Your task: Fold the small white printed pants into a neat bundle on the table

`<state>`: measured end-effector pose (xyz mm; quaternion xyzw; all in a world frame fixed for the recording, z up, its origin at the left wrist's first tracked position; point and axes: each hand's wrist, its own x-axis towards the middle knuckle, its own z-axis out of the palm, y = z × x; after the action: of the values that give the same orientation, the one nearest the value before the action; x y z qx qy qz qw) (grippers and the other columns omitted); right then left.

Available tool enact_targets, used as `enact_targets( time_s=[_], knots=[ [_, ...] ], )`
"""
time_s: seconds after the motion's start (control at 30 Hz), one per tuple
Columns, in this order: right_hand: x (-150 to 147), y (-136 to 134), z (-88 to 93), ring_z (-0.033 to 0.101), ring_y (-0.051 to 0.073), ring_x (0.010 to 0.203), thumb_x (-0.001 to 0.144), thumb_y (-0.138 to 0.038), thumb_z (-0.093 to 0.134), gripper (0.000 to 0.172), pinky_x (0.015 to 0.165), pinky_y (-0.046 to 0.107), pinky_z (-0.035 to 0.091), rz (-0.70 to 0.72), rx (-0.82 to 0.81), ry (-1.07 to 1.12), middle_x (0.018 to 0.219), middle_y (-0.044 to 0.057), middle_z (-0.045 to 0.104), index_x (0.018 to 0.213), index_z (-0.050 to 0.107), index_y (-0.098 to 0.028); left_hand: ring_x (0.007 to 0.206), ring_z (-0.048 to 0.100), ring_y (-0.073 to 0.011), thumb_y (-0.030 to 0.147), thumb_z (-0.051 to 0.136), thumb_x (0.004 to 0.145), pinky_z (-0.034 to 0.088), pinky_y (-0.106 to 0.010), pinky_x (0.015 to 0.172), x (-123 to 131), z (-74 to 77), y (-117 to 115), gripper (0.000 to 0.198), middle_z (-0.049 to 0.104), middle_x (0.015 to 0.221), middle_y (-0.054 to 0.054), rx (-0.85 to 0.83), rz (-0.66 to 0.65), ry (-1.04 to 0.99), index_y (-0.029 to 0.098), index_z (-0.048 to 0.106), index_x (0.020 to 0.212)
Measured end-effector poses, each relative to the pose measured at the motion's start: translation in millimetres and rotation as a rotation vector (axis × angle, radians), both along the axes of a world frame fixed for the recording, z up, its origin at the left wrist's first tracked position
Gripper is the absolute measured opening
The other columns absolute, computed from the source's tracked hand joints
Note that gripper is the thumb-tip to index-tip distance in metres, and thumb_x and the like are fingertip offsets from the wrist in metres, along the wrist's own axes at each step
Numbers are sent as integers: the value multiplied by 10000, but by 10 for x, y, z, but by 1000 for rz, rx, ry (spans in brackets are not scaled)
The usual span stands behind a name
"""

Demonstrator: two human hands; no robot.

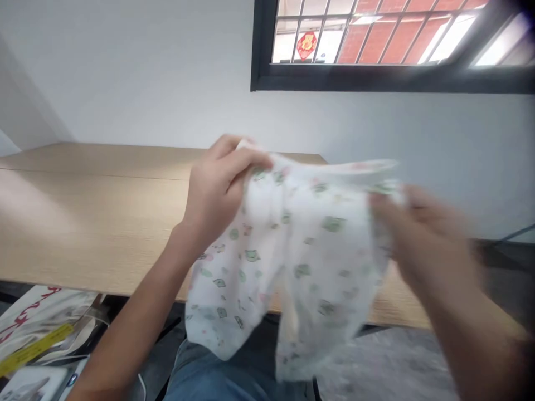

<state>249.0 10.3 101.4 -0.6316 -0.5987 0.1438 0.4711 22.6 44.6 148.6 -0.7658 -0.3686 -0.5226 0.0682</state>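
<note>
I hold up a small white cloth garment [301,250] printed with little green and pink shapes, in the air in front of me above the table's near edge. My left hand [217,189] is closed on its upper left edge, fingers curled over the fabric. My right hand [418,234] is blurred by motion and grips the upper right edge. The cloth hangs down between both hands, over my lap in blue jeans [234,379].
A light wooden table [92,223] stretches ahead to a white wall [146,72]. A dark-framed window [393,78] sits at the upper right. At the lower left lie a white bag with red print [37,312] and a yellow label [33,348].
</note>
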Motion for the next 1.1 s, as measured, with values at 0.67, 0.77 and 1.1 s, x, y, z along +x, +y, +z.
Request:
enact_targets(
  time_s=[0.67,0.77,1.1],
  knots=[
    [-328,1984,-1008,457,224,876,889,-236,312,204,691,287,301,102,-273,-676,936,118,545,821,479,-141,1079,422,-198,415,529,823,432,-422,985,-487,-1504,1624,423,418,1133,-96,-636,347,672,151,446,1143],
    [-301,2043,-1035,449,262,951,903,-253,295,258,767,325,327,105,-270,-725,1021,145,532,949,512,-122,1059,437,-189,422,535,820,445,-405,971,-458,-1472,1801,407,436,1106,-95,-659,385,687,141,470,1106],
    [-483,1792,-870,265,302,1236,901,-209,269,464,1010,451,207,319,-138,-686,1338,182,336,1314,355,-15,1164,361,-212,396,536,822,357,-461,1057,-415,-1284,1638,381,395,1192,-93,-564,326,653,147,481,1105]
  ],
)
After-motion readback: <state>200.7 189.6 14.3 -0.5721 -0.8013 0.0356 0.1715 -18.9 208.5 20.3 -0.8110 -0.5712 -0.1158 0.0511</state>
